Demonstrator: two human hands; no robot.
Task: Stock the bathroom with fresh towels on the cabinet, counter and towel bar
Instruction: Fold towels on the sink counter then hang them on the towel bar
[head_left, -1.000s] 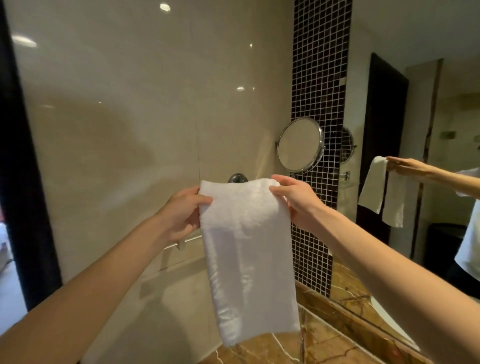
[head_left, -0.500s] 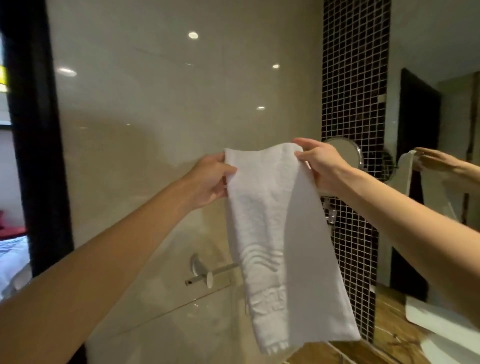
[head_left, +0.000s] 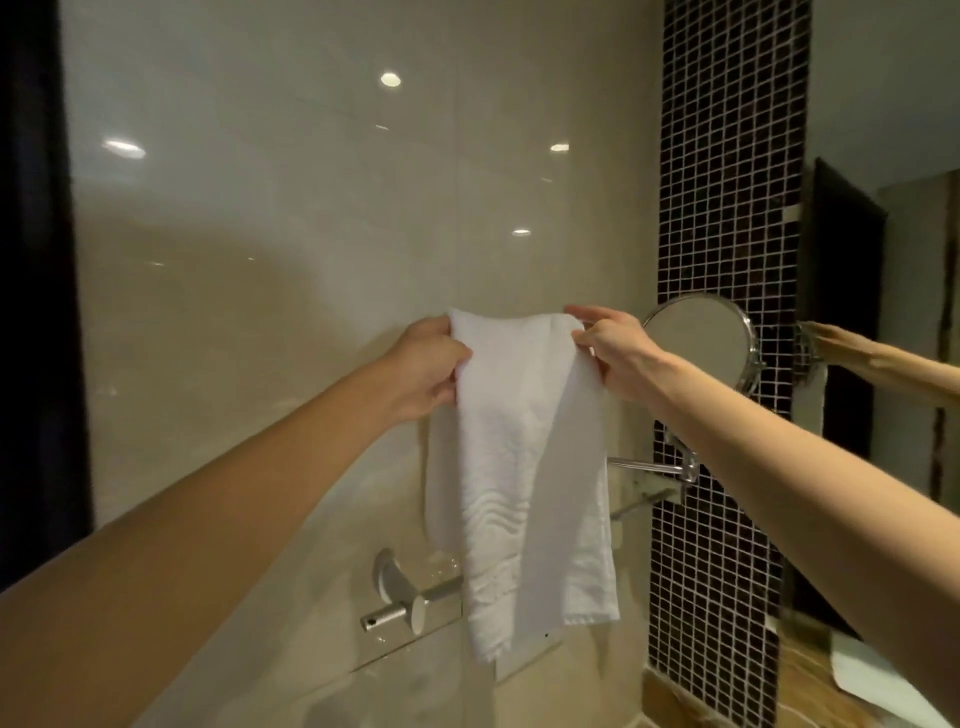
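A white folded towel (head_left: 524, 467) hangs in the air in front of the beige wall. My left hand (head_left: 428, 366) pinches its top left corner and my right hand (head_left: 610, 353) pinches its top right corner. The chrome towel bar (head_left: 415, 603) is fixed to the wall below my hands. The towel's lower part hangs across the bar and hides its middle; I cannot tell if they touch. The bar's right end (head_left: 649, 467) shows beside the towel.
A round chrome mirror (head_left: 701, 340) juts out from the black mosaic tile strip (head_left: 727, 208) at the right. A wall mirror (head_left: 883, 312) farther right reflects an arm. The brown marble counter (head_left: 810, 696) lies at the lower right. A dark door frame (head_left: 31, 312) borders the left.
My view has tilted up and shifted, so the towel bar now shows lower in the frame. Both hands keep their hold on the towel's top corners.
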